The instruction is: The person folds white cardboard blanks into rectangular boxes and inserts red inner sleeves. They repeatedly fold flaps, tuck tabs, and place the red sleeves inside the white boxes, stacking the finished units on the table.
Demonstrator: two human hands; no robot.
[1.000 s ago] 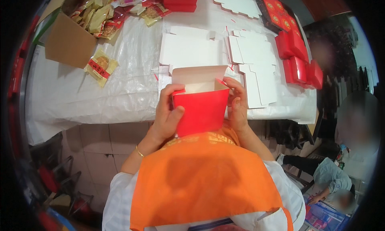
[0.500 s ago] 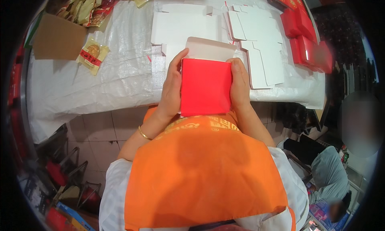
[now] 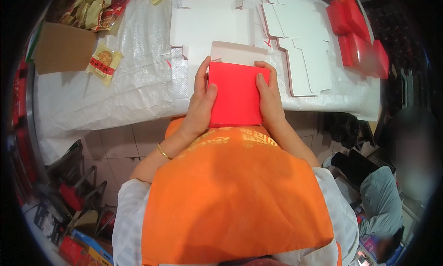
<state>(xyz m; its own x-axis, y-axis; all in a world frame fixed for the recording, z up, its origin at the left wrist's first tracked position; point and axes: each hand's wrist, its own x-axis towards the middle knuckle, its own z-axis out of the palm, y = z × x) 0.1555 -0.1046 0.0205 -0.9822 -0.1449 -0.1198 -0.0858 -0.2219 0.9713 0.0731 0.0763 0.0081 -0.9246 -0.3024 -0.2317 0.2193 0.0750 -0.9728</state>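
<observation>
A red cardboard box (image 3: 236, 94) is held between my two hands at the near edge of the table. At its far end a pale flap (image 3: 237, 50) stands out, unfolded. My left hand (image 3: 202, 96) grips the left side, its thumb lying against the red face. On the right side my right hand (image 3: 269, 94) holds on, with the thumb on the face and the fingers around the far right corner. The box's underside is hidden.
Unfolded white box blanks (image 3: 205, 23) lie beyond my hands, with stacked blanks (image 3: 307, 65) to the right. Several red boxes (image 3: 364, 53) sit at the far right. On the left are a wrapped pastry (image 3: 104, 64), a brown carton (image 3: 63, 49) and piled packets (image 3: 99, 11). A person's leg (image 3: 380, 197) shows lower right.
Both thumbs have moved onto the box's red face. The near end, where a pale edge showed, now looks closed in red. My view has shifted slightly.
</observation>
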